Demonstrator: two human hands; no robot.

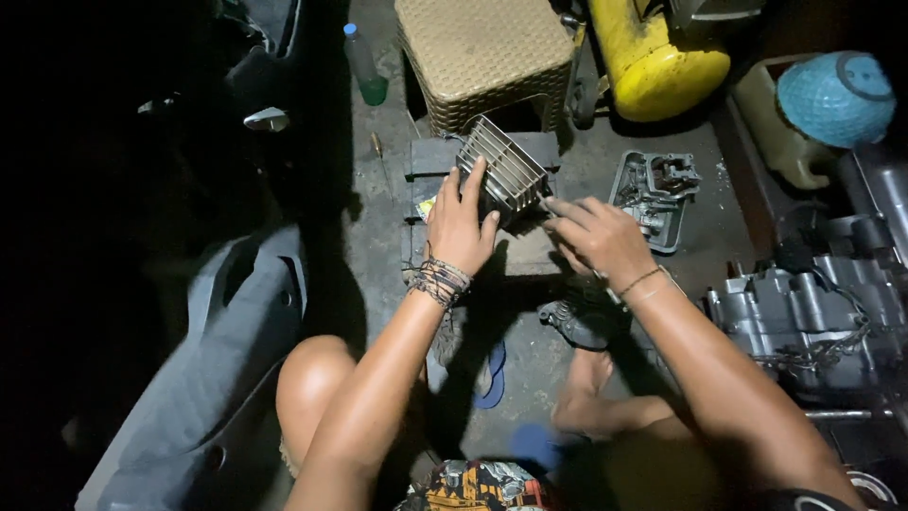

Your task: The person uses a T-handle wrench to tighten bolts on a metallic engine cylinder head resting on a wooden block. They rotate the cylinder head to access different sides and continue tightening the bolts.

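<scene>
Finned cylinder: dull silver-grey metal, ribbed in parallel lines. Woven stool: tan, fine basket-weave pattern. Tank: bright yellow. Bottle: green-tinted with a blue cap. Round cover: turquoise, dotted texture. Jug: pale olive-beige. Cylinder head: grey cast metal. Engine case: silver-grey. Body panel: plain grey. Sandal: blue. Wristbands: dark, multi-stranded. Shorts: multicoloured print in orange, yellow and black. Floor: grey concrete.
</scene>
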